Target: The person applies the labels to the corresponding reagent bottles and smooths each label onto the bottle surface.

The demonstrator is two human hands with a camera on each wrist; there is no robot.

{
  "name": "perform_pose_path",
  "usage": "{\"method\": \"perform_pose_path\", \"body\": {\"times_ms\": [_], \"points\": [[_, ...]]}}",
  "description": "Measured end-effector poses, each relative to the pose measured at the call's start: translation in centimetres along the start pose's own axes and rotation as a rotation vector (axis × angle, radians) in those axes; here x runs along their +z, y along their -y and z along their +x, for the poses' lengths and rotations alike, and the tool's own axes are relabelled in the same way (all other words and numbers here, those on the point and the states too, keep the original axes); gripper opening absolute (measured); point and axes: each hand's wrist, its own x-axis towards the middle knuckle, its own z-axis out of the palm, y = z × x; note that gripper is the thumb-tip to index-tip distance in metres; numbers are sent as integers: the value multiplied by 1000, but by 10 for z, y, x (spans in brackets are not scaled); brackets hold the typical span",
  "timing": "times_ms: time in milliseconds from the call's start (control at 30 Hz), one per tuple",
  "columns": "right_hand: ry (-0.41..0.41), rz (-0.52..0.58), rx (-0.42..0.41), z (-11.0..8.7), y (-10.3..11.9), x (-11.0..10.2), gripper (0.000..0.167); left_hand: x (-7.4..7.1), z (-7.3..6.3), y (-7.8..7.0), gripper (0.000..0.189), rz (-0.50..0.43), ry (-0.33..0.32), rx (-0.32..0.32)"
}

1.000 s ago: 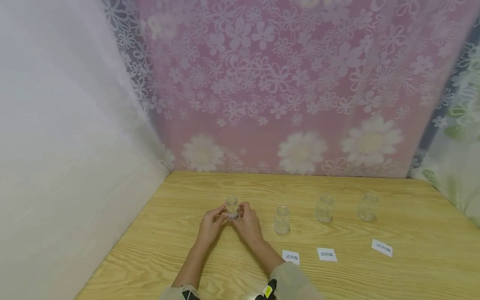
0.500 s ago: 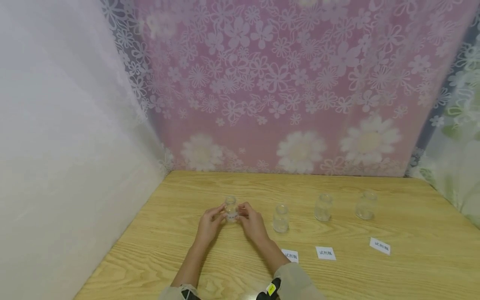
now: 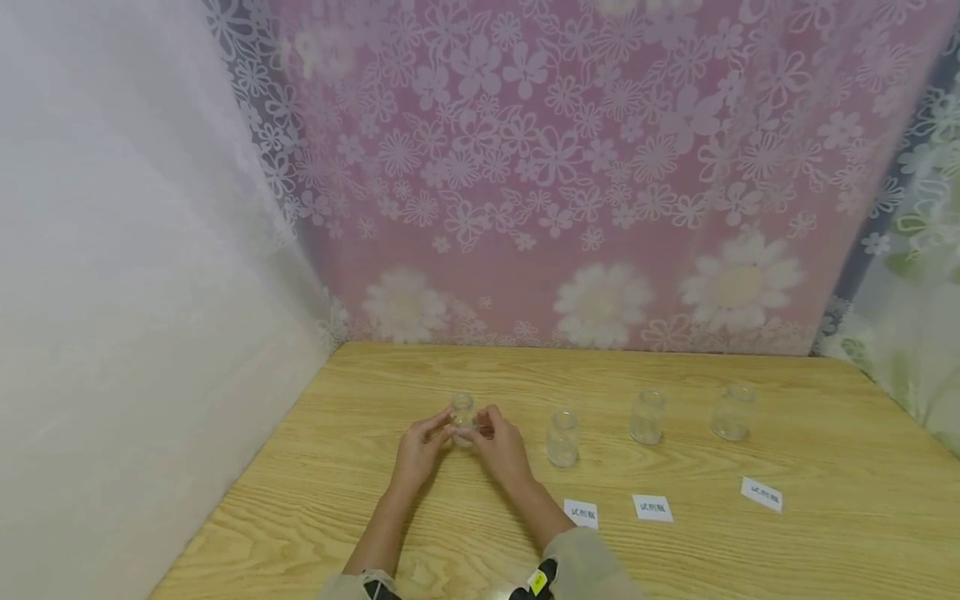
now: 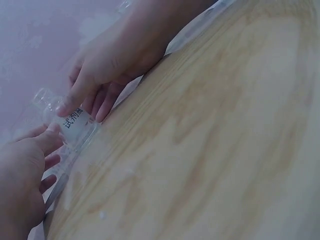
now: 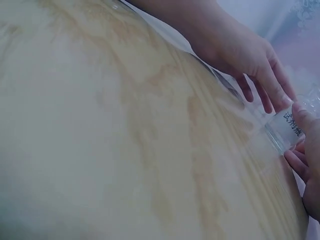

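A small clear glass bottle (image 3: 462,403) stands upright on the wooden table, between both hands. Across its front lies a white paper label (image 4: 75,121) with printed characters. My left hand (image 3: 422,452) grips the bottle from its left side, the thumb at the label's edge in the left wrist view. From the other side my right hand (image 3: 502,452) holds the bottle, its thumb pressing on the label and its fingers (image 4: 106,100) curled beside the glass. In the right wrist view the label (image 5: 290,125) shows between both thumbs.
Right of the hands stand three more clear glass bottles: a near one (image 3: 562,439), a middle one (image 3: 647,417) and a far-right one (image 3: 732,413). In front lie three white labels (image 3: 652,507) with printed characters. Flowered curtains (image 3: 555,167) hang behind the table (image 3: 300,500).
My right thumb has moved left across the bottle's front, over the label that showed half a second ago. My left hand keeps its grip. The other bottles and labels stay in place.
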Motion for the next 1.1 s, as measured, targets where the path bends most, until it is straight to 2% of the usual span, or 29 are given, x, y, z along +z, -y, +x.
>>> {"method": "perform_pose_path", "body": {"times_ms": [267,367,533,667,833,1000,1067,1100], "points": [[84,117,5,4,-6,-11,27,-2,2,-1,36,-22,4,-37],[87,103,-18,6,-10,-12,24,-3,1,-3,36,-18,5,-34],[78,16,-78,6,-13,-9,24,-4,-1,-1,39,4,19,18],[77,-11,-82,4,-13,-8,26,-4,-2,2,39,28,23,56],[76,9,-81,2,-13,-8,25,-4,-3,3,39,4,29,70],[72,46,-58,2,-13,-10,18,-5,-5,5,36,-44,33,146],[70,60,-56,2,-13,-10,15,-5,-5,6,35,-43,37,162],[69,69,-51,2,-12,-11,14,-6,-4,6,35,-41,36,149]]}}
